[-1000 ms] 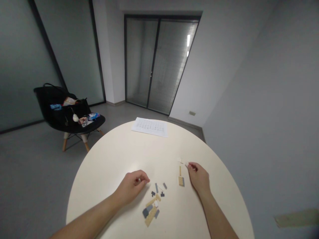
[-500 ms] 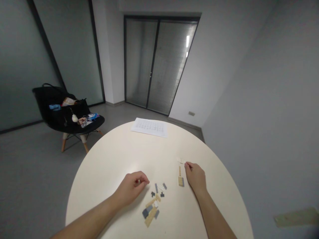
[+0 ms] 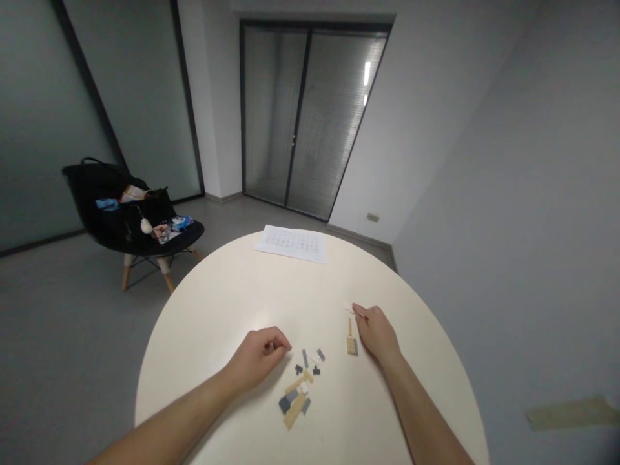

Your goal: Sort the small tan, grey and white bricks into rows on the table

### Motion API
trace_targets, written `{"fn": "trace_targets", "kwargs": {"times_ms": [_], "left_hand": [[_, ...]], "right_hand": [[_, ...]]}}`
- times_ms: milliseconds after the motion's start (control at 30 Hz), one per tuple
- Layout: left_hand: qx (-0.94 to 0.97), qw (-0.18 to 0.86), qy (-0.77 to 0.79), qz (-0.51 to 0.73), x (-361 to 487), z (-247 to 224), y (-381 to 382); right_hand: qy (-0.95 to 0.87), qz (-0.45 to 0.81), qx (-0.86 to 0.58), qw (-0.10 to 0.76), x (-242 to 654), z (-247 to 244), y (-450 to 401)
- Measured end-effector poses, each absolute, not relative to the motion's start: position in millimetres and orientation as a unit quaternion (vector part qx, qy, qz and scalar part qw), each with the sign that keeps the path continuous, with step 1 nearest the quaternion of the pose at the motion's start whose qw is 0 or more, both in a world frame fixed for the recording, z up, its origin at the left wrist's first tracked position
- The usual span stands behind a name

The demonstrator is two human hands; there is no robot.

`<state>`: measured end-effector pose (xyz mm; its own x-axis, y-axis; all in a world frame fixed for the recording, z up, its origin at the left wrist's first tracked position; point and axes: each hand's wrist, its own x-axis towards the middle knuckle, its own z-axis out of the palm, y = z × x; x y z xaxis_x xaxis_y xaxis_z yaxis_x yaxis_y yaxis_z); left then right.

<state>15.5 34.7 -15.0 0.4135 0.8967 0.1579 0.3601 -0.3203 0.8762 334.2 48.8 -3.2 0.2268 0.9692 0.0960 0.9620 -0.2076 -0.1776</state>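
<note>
The left hand (image 3: 256, 358) lies on a round cream-white desk (image 3: 213, 323), on the near half. Its fingers (image 3: 278, 337) are curled together and a very small thing shows at the tips, but I cannot tell if they clamp it. The right hand (image 3: 378, 334) is further to the right, and its fingers (image 3: 362, 312) come close together just beside a small pale plastic brick (image 3: 349, 307); I cannot tell if they hold it. Just left of the right hand stands a small tan and grey plastic brick group (image 3: 351, 345). Between the two hands, toward the near side, lies a loose pile of tan and grey plastic bricks (image 3: 293, 403), only a narrow gap from the left hand.

Both forearms come in over the near edge. The desk surface goes on well to the left of the left hand, but the right edge is closer to the right hand. A white printed paper sheet (image 3: 290, 244) lies at the far edge, well apart from the hands. Beyond the left edge, on the grey floor (image 3: 72, 323), stands a black chair with wooden legs (image 3: 181, 236).
</note>
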Motion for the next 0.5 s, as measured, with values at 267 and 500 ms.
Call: {"fn": "trace_targets", "kwargs": {"times_ms": [267, 500], "left_hand": [[0.739, 0.401, 0.419, 0.342, 14.4, -24.6, 36.5], [0.738, 0.401, 0.425, 0.338, 13.3, -19.6, 34.9]], "right_hand": [[-0.67, 0.022, -0.74, 0.047, 348.4, 12.2, 71.6], [-0.697, 0.012, -0.715, 0.05, 344.2, 21.0, 79.7]]}}
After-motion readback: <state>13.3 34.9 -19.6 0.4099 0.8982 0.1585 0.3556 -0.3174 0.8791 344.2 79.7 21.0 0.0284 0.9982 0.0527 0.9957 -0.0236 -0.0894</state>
